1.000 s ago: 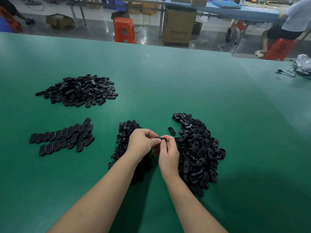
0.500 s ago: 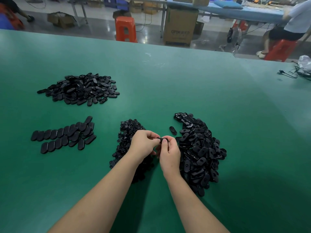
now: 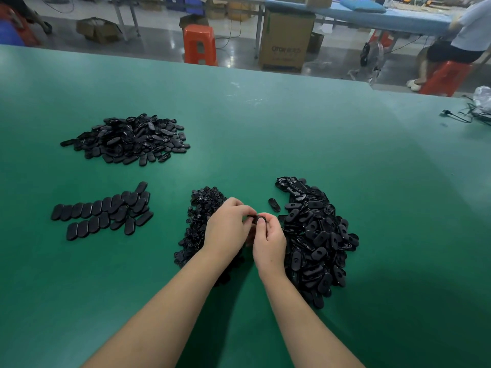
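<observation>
Both hands meet over the green table [image 3: 265, 134], between two heaps of black plastic parts. My left hand [image 3: 225, 229] and my right hand [image 3: 269, 241] together pinch one small black oval part [image 3: 254, 218] with their fingertips. Under my left hand lies a pile of small black pieces [image 3: 198, 216]. To the right of my right hand sits a bigger heap of black oval shells [image 3: 316, 240]. One loose oval [image 3: 274, 205] lies just beyond my fingers.
At the left, neat overlapping rows of black ovals [image 3: 102, 212] lie flat, with another loose heap [image 3: 127, 139] further back. Cables and a plastic bag [image 3: 478, 107] sit at the far right edge. Beyond the table stand an orange stool [image 3: 199, 45], a cardboard box [image 3: 285, 41] and a seated person [image 3: 462, 41].
Both hands stay together on the small part, with only slight finger shifts. The piles have not moved.
</observation>
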`<act>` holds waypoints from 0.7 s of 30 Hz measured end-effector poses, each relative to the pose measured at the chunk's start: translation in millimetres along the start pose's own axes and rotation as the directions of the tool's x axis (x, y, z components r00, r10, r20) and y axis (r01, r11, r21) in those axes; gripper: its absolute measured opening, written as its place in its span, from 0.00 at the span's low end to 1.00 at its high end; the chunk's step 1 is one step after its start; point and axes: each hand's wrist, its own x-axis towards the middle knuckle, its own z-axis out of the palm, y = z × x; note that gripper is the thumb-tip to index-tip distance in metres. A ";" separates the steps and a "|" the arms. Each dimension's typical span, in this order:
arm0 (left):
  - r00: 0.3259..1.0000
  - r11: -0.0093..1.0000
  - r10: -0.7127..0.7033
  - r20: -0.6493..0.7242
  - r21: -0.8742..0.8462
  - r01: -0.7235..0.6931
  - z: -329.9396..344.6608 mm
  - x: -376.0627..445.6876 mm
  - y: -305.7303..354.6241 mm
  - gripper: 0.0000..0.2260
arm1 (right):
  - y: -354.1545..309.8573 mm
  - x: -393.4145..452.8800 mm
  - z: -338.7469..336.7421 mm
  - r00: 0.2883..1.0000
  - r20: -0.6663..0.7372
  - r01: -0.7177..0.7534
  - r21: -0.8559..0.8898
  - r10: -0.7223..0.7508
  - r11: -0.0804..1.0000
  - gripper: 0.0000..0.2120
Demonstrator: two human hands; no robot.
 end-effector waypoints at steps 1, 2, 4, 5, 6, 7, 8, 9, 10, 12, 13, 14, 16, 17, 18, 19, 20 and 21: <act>0.998 0.997 0.062 -0.025 0.043 -0.061 0.5 -2.5 0.0 0.07 | 0.3 0.4 -0.2 1.000 -0.003 -0.002 -0.002 0.002 1.000 0.09; 0.993 0.990 0.113 -0.033 0.083 -0.110 1.6 -4.7 -0.4 0.08 | 0.5 0.4 -0.3 1.000 -0.003 -0.007 0.000 0.007 1.000 0.09; 0.985 0.975 0.172 -0.016 0.148 -0.167 4.7 -8.2 -0.2 0.09 | 0.7 1.1 -0.7 1.000 -0.001 -0.015 0.005 0.015 1.000 0.08; 0.984 0.971 0.179 -0.011 0.160 -0.175 5.7 -8.9 0.2 0.10 | 0.7 1.3 -0.9 1.000 0.001 -0.015 0.006 0.015 1.000 0.09; 0.984 0.972 0.177 -0.011 0.161 -0.173 6.1 -8.7 0.7 0.09 | 0.6 1.3 -0.9 1.000 0.002 -0.015 0.009 0.015 1.000 0.09; 0.985 0.974 0.170 -0.014 0.153 -0.166 6.3 -8.0 1.6 0.09 | 0.4 1.2 -1.1 1.000 0.004 -0.018 0.013 0.018 1.000 0.10; 0.987 0.978 0.157 -0.017 0.140 -0.153 6.2 -7.0 2.6 0.08 | 0.2 0.8 -1.3 1.000 0.006 -0.020 0.013 0.020 1.000 0.10; 0.991 0.984 0.136 -0.019 0.119 -0.133 5.7 -5.9 3.9 0.07 | -0.1 0.4 -1.5 1.000 0.009 -0.019 0.008 0.019 1.000 0.11; 0.994 0.990 0.111 -0.018 0.094 -0.109 4.9 -4.6 5.0 0.05 | -0.6 -0.3 -1.5 1.000 0.014 -0.016 0.001 0.016 1.000 0.12; 0.997 0.995 0.078 0.001 0.058 -0.078 3.4 -1.3 5.6 0.03 | -1.2 -1.4 -1.2 1.000 0.018 -0.011 -0.004 0.011 1.000 0.12; 0.998 0.997 0.069 0.011 0.047 -0.069 3.0 0.0 5.1 0.03 | -1.3 -1.4 -1.2 1.000 0.014 -0.008 -0.006 0.008 1.000 0.12; 0.998 0.998 0.054 0.010 0.023 -0.055 2.7 1.0 4.2 0.02 | -1.7 -1.2 -0.9 1.000 0.009 -0.007 -0.007 0.007 1.000 0.12; 1.000 0.997 -0.017 -0.016 -0.069 0.016 0.9 2.4 1.6 0.03 | -1.2 -0.4 -0.3 1.000 0.002 -0.014 0.002 0.014 1.000 0.11; 0.997 0.991 -0.067 -0.031 -0.116 0.063 -0.5 3.0 -0.2 0.06 | -0.4 -0.1 0.3 1.000 0.006 -0.022 0.023 0.022 0.999 0.11; 0.993 0.983 -0.111 -0.037 -0.152 0.104 -1.9 3.7 -2.2 0.08 | 0.1 -0.3 0.9 0.999 0.015 -0.032 0.054 0.031 0.998 0.10; 0.989 0.975 -0.141 -0.035 -0.179 0.133 -3.4 3.9 -4.0 0.09 | 0.5 -0.5 1.4 0.999 0.027 -0.039 0.084 0.037 0.996 0.10; 0.987 0.968 -0.158 -0.030 -0.202 0.149 -4.8 3.7 -5.0 0.09 | 0.6 -0.7 1.7 0.999 0.036 -0.041 0.104 0.037 0.994 0.10; 0.986 0.961 -0.166 -0.023 -0.230 0.157 -5.8 3.2 -5.8 0.07 | 0.4 -0.9 1.9 0.999 0.038 -0.038 0.112 0.034 0.993 0.09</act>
